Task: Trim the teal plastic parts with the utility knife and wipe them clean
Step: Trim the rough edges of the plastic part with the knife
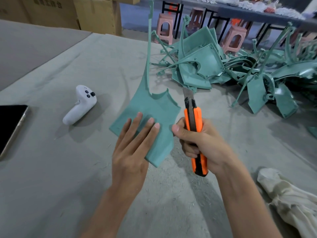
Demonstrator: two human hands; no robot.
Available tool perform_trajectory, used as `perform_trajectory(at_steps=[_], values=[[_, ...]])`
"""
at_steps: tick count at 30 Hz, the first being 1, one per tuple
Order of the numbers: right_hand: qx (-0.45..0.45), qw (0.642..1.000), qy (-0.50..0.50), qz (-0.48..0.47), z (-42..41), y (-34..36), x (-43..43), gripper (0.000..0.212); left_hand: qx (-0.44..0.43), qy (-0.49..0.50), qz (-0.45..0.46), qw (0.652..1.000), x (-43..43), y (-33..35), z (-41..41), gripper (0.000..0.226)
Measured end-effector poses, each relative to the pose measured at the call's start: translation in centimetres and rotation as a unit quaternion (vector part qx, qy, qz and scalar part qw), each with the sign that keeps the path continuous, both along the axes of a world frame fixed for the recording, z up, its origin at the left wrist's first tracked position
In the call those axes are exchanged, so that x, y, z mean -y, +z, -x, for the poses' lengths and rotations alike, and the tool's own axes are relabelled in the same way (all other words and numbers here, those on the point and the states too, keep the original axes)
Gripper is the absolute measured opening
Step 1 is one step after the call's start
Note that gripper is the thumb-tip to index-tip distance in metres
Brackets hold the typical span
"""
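Note:
A teal plastic part (154, 109) with a flat curved panel and a long thin strip rising upward is held over the table's middle. My left hand (132, 148) lies against its near face with straight fingers; the thumb is hidden behind it. My right hand (197, 143) grips an orange and black utility knife (193, 121), blade extended and pointing up beside the panel's right edge. A pile of teal parts (223, 66) lies at the back right. A cream cloth (288, 200) lies at the lower right.
A white hand controller (80, 105) and a dark tablet (12, 124) lie on the grey table cover (51, 169) at left. Cardboard boxes (68, 11) stand at the back left. Pink stools (164, 28) and a long bench stand beyond the table.

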State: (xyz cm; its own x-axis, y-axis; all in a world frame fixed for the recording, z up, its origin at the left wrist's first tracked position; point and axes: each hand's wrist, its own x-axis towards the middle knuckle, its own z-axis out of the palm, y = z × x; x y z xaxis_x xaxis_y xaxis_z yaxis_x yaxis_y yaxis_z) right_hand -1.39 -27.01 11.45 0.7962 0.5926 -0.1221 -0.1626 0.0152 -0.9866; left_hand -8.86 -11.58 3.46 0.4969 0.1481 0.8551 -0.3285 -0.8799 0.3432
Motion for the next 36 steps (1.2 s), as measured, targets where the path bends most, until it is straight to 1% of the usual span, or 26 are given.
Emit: perform_trajectory(at_steps=[3,5,6,8,10,11,13,15,19,22,24,25,26,27,28,29,30,31,33,36], values=[[0.031,0.996,-0.078,0.005,-0.4,0.0,0.4,0.022,0.0,-0.001,0.018,1.0,0.0,0.0,0.0,0.038],[0.043,0.993,-0.106,0.008,-0.6,0.1,0.8,0.023,0.0,0.009,0.021,1.0,-0.1,0.0,0.0,0.038],[0.043,0.994,-0.098,0.011,-0.6,0.2,1.0,0.025,0.0,0.014,0.02,1.0,-0.2,0.0,0.0,0.04],[0.035,0.998,-0.032,0.033,-0.4,0.6,1.2,0.029,0.0,0.02,0.013,1.0,-0.3,0.1,-0.1,0.041],[0.038,0.996,0.036,0.074,-0.1,0.7,1.1,0.043,0.002,0.024,-0.002,1.0,-0.2,0.0,-0.1,0.037],[0.04,0.994,0.053,0.083,0.0,0.7,0.9,0.044,0.003,0.025,-0.009,1.0,-0.2,-0.1,-0.1,0.035],[0.041,0.994,0.069,0.07,0.2,0.7,0.5,0.034,0.005,0.027,-0.018,0.999,-0.1,-0.2,-0.2,0.035],[0.038,0.996,0.069,0.047,0.3,0.6,0.4,0.028,0.006,0.03,-0.023,0.999,0.0,-0.2,-0.2,0.04],[0.023,0.998,0.052,0.011,0.3,0.8,0.5,0.024,-0.003,0.025,-0.003,1.0,0.2,0.2,-0.4,0.044],[-0.007,0.999,0.01,-0.032,0.1,1.0,0.7,0.024,-0.045,0.023,0.033,0.998,0.3,0.3,-0.2,0.048],[0.007,0.999,-0.022,-0.035,0.2,1.1,0.6,0.027,-0.086,0.03,0.068,0.993,0.5,0.2,-0.1,0.048],[0.026,0.999,-0.037,-0.027,0.2,1.2,0.5,0.028,-0.11,0.042,0.092,0.989,0.6,0.1,-0.1,0.042],[0.051,0.997,-0.051,-0.014,0.3,1.2,0.4,0.034,-0.127,0.063,0.116,0.983,0.7,0.1,0.0,0.03],[0.086,0.994,-0.06,0.006,0.4,1.3,0.2,0.046,-0.135,0.086,0.136,0.978,0.8,0.2,0.0,0.016],[0.135,0.988,-0.068,0.035,0.4,1.3,0.0,0.061,-0.135,0.102,0.16,0.972,0.9,0.4,-0.1,0.007],[0.196,0.976,-0.071,0.069,0.6,1.3,-0.3,0.071,-0.13,0.112,0.186,0.967,1.0,0.7,-0.2,0.015],[0.252,0.961,-0.066,0.094,0.8,1.3,-0.5,0.073,-0.118,0.11,0.203,0.966,1.1,0.8,-0.2,0.026],[0.29,0.949,-0.054,0.109,1.2,1.3,-0.8,0.071,-0.113,0.108,0.214,0.964,1.1,1.0,-0.2,0.033],[0.333,0.934,-0.035,0.128,2.0,1.3,-1.4,0.06,-0.112,0.106,0.229,0.961,1.3,1.4,-0.2,0.04],[0.403,0.9,-0.012,0.167,3.0,1.3,-2.0,0.049,-0.13,0.102,0.262,0.951,1.4,1.6,0.1,0.036]])
